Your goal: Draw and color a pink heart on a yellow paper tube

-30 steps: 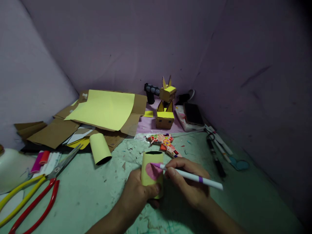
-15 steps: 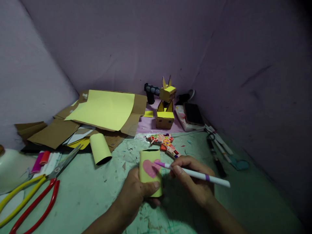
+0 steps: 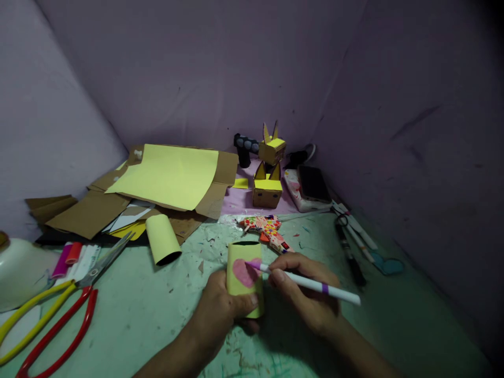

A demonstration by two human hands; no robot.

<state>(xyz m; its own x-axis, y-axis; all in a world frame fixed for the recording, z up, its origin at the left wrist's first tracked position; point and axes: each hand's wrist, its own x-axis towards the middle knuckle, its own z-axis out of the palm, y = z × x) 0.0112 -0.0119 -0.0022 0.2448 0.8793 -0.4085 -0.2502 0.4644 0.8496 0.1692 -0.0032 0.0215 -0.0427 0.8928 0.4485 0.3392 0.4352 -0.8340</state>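
Note:
My left hand (image 3: 222, 310) is closed around the lower part of a pale yellow paper tube (image 3: 236, 299), holding it upright with the thumb across its front. A pink heart (image 3: 243, 275) is coloured on the tube's face. In my right hand (image 3: 307, 291) is a white marker (image 3: 338, 295) with a purple tip and band, pinched near its front end. The purple tip touches, or nearly touches, the upper middle of the heart. A second yellow paper tube (image 3: 162, 239) lies on the green table to the left, its open end facing me.
Left are scissors (image 3: 94, 273) with red and yellow handles, markers (image 3: 66, 260) and cardboard under a yellow sheet (image 3: 165, 176). A floral glue gun (image 3: 263, 226) lies ahead. Behind it stand small cardboard boxes with ears (image 3: 266, 194). A phone (image 3: 314, 184) and a blue heart (image 3: 388, 264) are right.
My right hand has moved the marker slightly left, so its tip has shifted from the heart's right side towards its middle. The left hand's hold on the tube looks the same.

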